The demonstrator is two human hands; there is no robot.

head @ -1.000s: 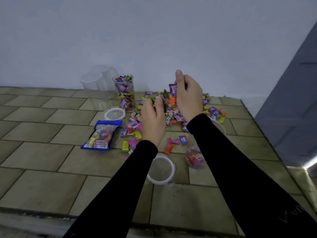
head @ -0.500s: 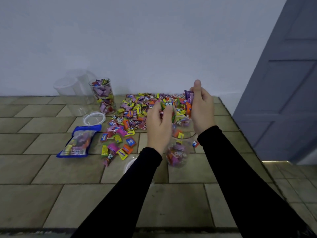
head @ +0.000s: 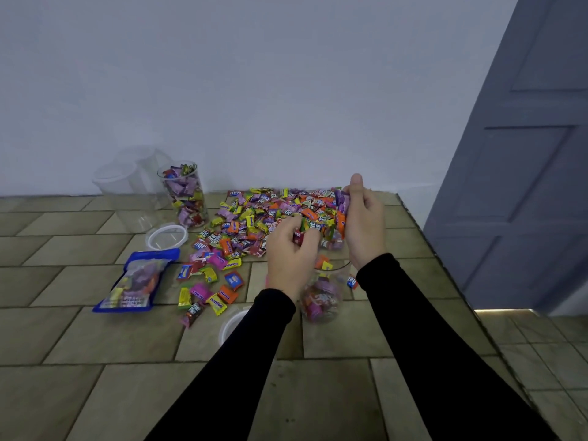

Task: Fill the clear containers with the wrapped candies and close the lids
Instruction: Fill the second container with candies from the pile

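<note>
A heap of wrapped candies (head: pixel 270 214) lies on the tiled floor by the wall. My left hand (head: pixel 291 253) is closed on a few candies above an open clear container (head: pixel 321 294) that is partly filled. My right hand (head: pixel 362 224) grips a bunch of purple and orange candies just above and behind that container. A loose lid (head: pixel 234 323) lies in front, half hidden by my left sleeve. A full clear container (head: pixel 186 194) stands open at the back left.
Empty clear containers (head: pixel 130 186) stand by the wall at the left, with another lid (head: pixel 167 237) in front of them. A blue candy bag (head: pixel 138 281) lies on the floor. A grey door (head: pixel 521 154) is at the right, past the floor's edge.
Both hands have drawn back from the heap with candies and now hover over the partly filled container. The view has shifted right and tilted up a little.
</note>
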